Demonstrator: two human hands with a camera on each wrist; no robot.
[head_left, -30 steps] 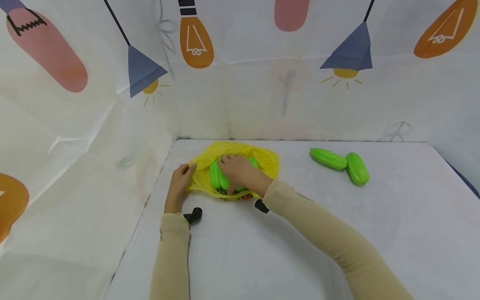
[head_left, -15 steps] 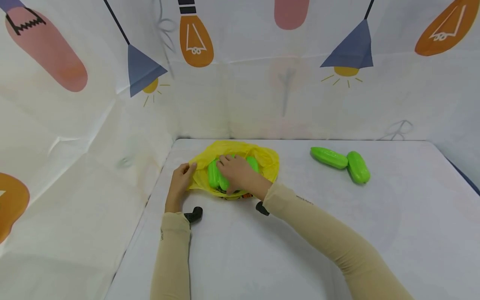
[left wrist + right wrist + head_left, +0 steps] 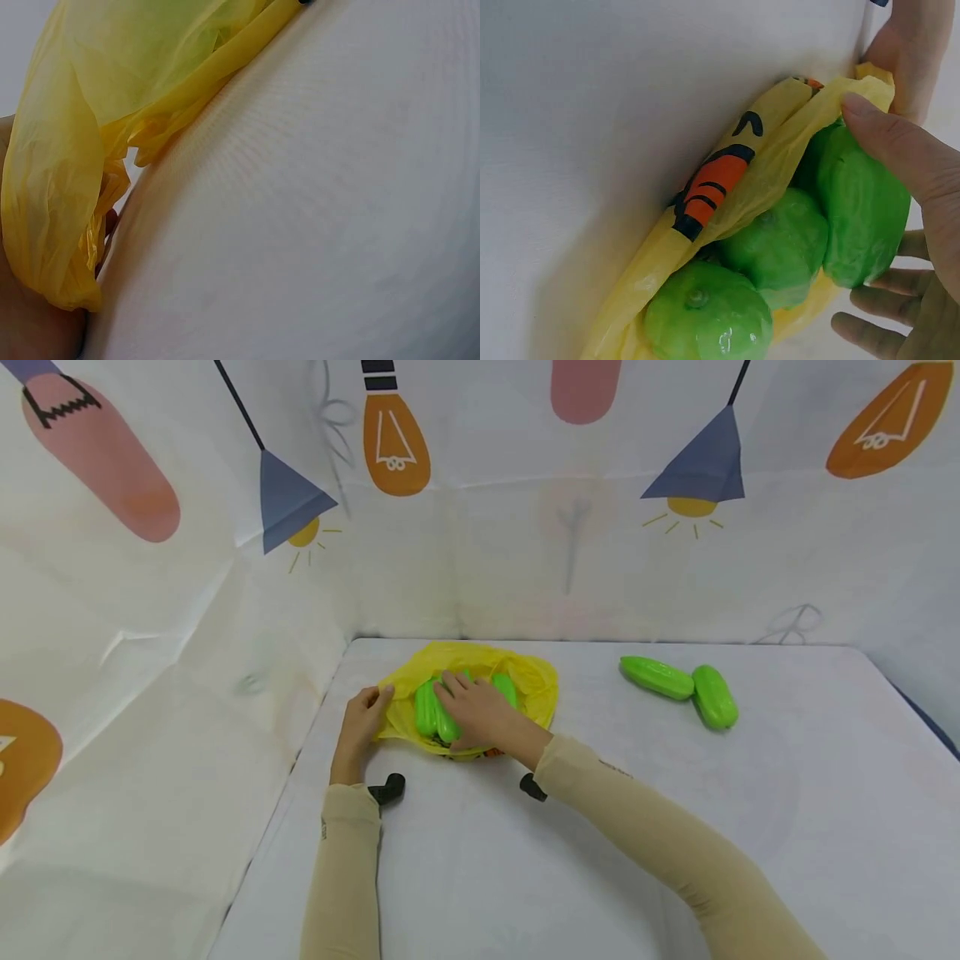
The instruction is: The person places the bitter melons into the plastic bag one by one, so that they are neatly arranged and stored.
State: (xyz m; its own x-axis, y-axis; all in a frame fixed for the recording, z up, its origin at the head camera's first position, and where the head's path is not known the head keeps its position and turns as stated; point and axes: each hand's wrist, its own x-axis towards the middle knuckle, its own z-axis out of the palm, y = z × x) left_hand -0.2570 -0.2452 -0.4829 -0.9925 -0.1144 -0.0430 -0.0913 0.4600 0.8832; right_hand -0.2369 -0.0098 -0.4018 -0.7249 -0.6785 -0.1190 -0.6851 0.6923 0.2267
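A yellow plastic bag lies at the back left of the table, its mouth spread. Inside it are several glossy green cucumbers, whose rounded ends show in the right wrist view. At the bag's left edge my left hand pinches the plastic; folds of it hide most of that hand in the left wrist view. My right hand is over the bag's opening with fingers spread. In the right wrist view its thumb lies near the rim, and its fingers extend beside the uppermost cucumber.
Two more cucumbers, one slanted and one more upright, lie end to end at the back right of the white table. Behind the table hangs a white sheet with printed lamps.
My right hand has shifted slightly right and back over the bag, its fingers less curled, showing more of the cucumbers. My left hand stays at the bag's edge.
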